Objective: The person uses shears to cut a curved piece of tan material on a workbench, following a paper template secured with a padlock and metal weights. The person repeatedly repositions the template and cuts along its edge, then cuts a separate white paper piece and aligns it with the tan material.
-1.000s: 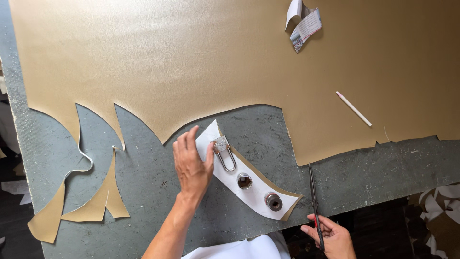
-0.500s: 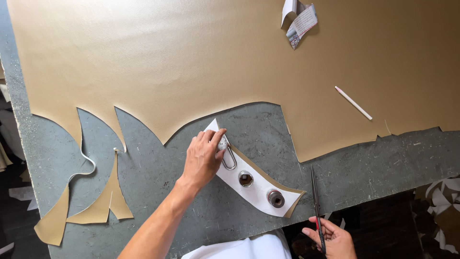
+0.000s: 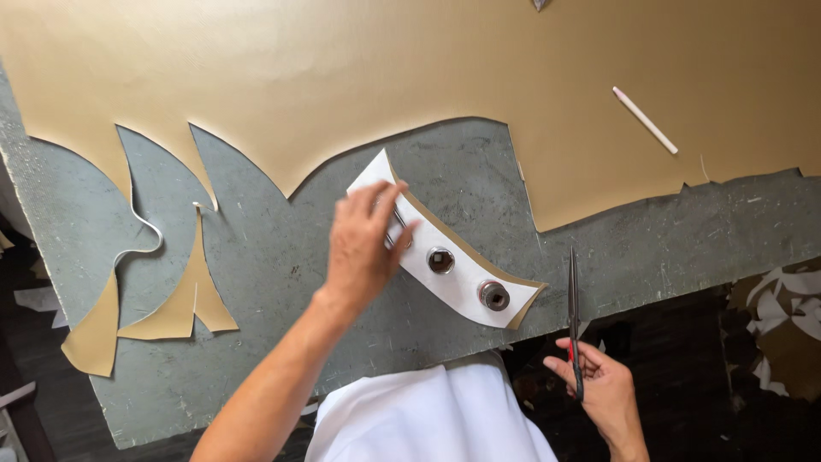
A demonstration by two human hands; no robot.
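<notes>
Sliding further onto white pattern — left hand, scissors unmoved

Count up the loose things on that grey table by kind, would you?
Tan sheet: 1
White pattern piece: 1
Round metal weights: 2
Scissors, in the right hand: 1
White stick: 1
Total: 6
The left hand rests on the pattern piece.
</notes>
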